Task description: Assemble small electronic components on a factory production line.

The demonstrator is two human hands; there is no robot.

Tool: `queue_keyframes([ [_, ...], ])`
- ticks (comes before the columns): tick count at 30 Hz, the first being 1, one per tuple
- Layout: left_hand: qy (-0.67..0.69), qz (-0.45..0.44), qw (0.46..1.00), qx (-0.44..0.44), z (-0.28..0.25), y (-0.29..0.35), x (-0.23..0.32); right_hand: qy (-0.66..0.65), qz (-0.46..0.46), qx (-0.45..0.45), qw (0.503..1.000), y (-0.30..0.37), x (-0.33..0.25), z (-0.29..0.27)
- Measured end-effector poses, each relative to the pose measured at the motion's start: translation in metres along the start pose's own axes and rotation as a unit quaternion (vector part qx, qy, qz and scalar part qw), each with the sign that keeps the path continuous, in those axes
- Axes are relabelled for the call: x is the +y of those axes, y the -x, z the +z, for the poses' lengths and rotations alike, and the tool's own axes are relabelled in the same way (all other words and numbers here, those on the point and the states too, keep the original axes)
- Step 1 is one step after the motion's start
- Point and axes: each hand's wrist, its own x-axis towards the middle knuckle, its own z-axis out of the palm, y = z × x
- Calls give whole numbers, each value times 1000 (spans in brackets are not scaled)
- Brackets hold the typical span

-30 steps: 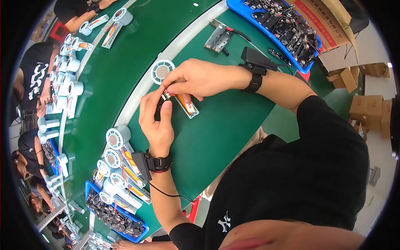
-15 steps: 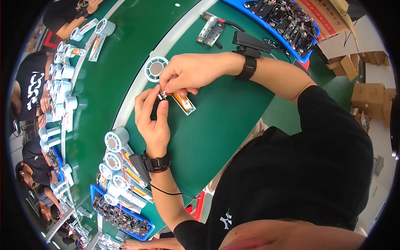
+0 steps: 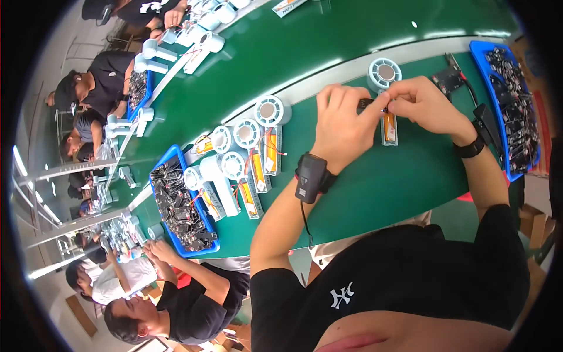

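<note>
A pale blue handheld fan [image 3: 385, 71] lies on the green table, its round head pointing away from me. Its opened handle [image 3: 389, 136] shows a yellow-orange battery inside. Over the handle both hands meet. My left hand [image 3: 350, 123] is closed on a small black part [image 3: 365, 104], probably a circuit board, mostly covered by the fingers. Thumb and fingertips of my right hand [image 3: 427, 107] are pinched together at the near end of that part; what they grip is too small to make out.
Several similar fans [image 3: 247, 134] with exposed batteries stand left of my left forearm. Beyond them is a blue tray [image 3: 214, 233] of black parts; another blue tray [image 3: 478, 58] sits at the right. A black fixture [image 3: 449, 80] with a cable lies near it. A co-worker [image 3: 199, 299] works at lower left.
The view has swung left, so the fan and my hands appear farther right. More of the black part shows at my left hand. Both hands stay close together over the fan's handle.
</note>
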Motion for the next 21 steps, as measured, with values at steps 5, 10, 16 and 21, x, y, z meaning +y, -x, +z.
queue_keyframes([
  [5, -57, -2, 997, 46, 5, 0, 12, -53, 5, 16, 998, 2, 3, 4],
  [10, -72, -18, 996, 49, 6, 0, 17, -49, 14, 42, 998, 4, 5, 5],
  [16, 72, -115, 989, 51, 12, 6, 13, -33, 18, 43, 998, 8, -17, 5],
  [21, 343, -265, 901, 27, 16, 4, 18, 63, -30, 59, 996, 8, -11, -3],
])
